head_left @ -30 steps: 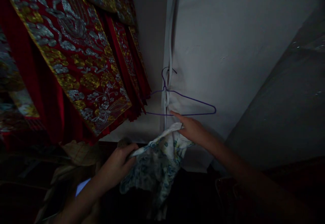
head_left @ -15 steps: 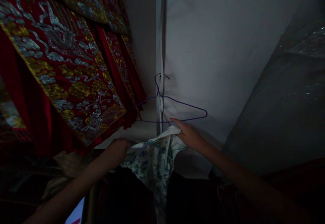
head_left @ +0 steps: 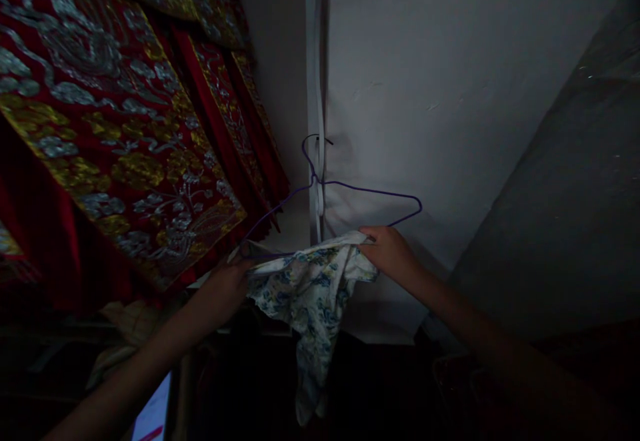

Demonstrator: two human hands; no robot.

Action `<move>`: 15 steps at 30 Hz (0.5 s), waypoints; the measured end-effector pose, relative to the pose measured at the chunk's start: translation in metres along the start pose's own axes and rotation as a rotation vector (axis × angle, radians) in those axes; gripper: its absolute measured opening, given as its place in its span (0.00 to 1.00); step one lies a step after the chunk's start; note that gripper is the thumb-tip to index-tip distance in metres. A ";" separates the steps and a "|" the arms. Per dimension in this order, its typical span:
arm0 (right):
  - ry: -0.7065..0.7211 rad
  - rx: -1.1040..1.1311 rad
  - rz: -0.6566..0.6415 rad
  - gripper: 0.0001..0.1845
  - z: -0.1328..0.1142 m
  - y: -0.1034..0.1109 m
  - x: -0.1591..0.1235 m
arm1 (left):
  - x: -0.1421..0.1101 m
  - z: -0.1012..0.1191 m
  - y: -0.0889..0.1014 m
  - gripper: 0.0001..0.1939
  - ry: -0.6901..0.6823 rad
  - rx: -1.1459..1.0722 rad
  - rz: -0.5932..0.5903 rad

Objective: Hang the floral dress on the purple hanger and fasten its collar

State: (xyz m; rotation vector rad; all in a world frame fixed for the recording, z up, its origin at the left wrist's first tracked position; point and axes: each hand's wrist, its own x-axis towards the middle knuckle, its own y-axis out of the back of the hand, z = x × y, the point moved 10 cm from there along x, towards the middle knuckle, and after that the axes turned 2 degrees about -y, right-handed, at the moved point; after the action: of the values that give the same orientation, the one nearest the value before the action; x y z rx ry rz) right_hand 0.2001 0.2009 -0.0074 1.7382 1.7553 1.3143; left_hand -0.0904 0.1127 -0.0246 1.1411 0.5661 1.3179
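A white garment with a blue floral print [head_left: 320,288] is stretched between my two hands, its lower end hanging down. My left hand [head_left: 233,284] is closed on the garment's left edge, close to the left corner of a purple wire hanger [head_left: 370,191]. The cloth seems to lie around that corner. My right hand [head_left: 390,251] pinches the upper right edge, just under the hanger's lower bar, part of which is hidden by cloth and fingers. By its hook, the hanger hangs at a pale vertical strip [head_left: 315,61] along the wall.
Red cloth panels with gold and silver embroidery [head_left: 150,161] hang at the left, close beside the hanger. A pale wall [head_left: 425,94] stands behind. At the lower left are a lit screen [head_left: 153,408] and a crumpled light cloth [head_left: 127,324]. The bottom is very dark.
The garment has risen to the hanger's lower bar, and its left edge now meets the hanger's left corner. The hanger has swung and tilted slightly. My right hand has moved a little up and right.
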 end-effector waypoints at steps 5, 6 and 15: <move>0.020 0.043 0.063 0.09 0.006 0.003 0.000 | -0.026 0.007 0.019 0.24 0.003 0.035 0.052; 0.022 0.080 0.054 0.10 0.007 0.001 0.001 | -0.027 0.010 0.025 0.25 -0.006 0.046 0.072; -0.058 0.580 -0.213 0.10 0.006 -0.035 -0.005 | 0.040 0.020 0.068 0.22 -0.127 -0.444 0.287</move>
State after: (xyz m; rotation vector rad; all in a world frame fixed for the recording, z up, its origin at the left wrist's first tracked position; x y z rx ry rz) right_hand 0.1844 0.2044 -0.0400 1.7624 2.3685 0.6951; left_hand -0.0945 0.1344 0.0534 0.9461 0.0065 1.5093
